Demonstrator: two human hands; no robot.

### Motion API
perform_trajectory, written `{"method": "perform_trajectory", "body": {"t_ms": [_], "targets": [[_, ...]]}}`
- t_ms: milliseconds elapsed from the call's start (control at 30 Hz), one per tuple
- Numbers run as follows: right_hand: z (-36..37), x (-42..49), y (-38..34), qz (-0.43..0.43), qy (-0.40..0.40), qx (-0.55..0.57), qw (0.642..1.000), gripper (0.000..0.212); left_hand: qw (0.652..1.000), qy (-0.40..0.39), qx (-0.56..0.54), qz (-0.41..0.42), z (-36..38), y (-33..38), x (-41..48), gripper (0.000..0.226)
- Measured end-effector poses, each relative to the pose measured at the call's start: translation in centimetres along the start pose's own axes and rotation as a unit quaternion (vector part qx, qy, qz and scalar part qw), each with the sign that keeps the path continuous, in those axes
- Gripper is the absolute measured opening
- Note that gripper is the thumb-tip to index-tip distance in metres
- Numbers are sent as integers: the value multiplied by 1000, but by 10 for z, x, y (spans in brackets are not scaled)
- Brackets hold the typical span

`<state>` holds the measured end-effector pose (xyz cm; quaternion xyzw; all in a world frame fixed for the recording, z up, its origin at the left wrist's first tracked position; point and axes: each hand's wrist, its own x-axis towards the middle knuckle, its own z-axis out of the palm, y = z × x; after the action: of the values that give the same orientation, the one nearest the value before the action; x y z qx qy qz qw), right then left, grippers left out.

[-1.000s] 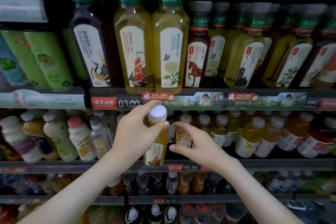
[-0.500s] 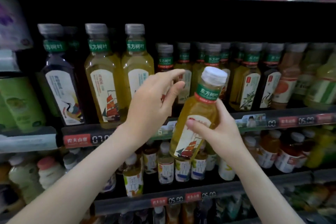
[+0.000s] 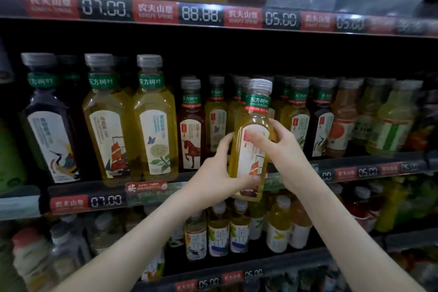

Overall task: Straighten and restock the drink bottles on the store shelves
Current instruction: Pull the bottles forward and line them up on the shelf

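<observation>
Fingers (image 3: 255, 137) around upright yellow tea bottle (image 3: 250, 161)

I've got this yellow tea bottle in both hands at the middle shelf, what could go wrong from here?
The small bottles on that shelf stand tightly packed, so pushing the tea bottle in may topple the horse-label bottle. Its base hangs below the shelf rail and could catch on it.

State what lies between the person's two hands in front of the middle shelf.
A small ship-label tea bottle, roughly upright. The left hand grips its lower part and the right hand its upper body. The head view shows this.
</observation>
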<state>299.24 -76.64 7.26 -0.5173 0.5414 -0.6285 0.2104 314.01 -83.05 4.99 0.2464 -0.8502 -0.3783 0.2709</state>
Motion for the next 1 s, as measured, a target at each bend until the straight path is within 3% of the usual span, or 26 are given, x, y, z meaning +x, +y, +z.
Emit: {"method": "perform_trajectory", "body": {"t_ms": [67,233,400,467,633,800,1000], "targets": [[-7,-1,2,3,-35,17,999,54,999,31,-27,-2,6,0,0,98],[-24,-10,4,-34,-99,-5,995,54,995,91,-50,-1,22,7,3,96],[-32,-21,11,-82,-5,-157,984,93,977,170,102,77,49,18,8,94],[-42,-24,18,-67,32,-155,985,104,967,172,157,104,60,22,13,94],[-73,-25,39,-53,101,-134,984,101,975,109,136,137,66,32,32,84],[-91,-4,47,-62,169,-116,977,107,950,233,192,82,59,24,54,89],[-66,21,55,-68,116,-228,964,100,957,264,118,-1,61,10,86,91]]}}
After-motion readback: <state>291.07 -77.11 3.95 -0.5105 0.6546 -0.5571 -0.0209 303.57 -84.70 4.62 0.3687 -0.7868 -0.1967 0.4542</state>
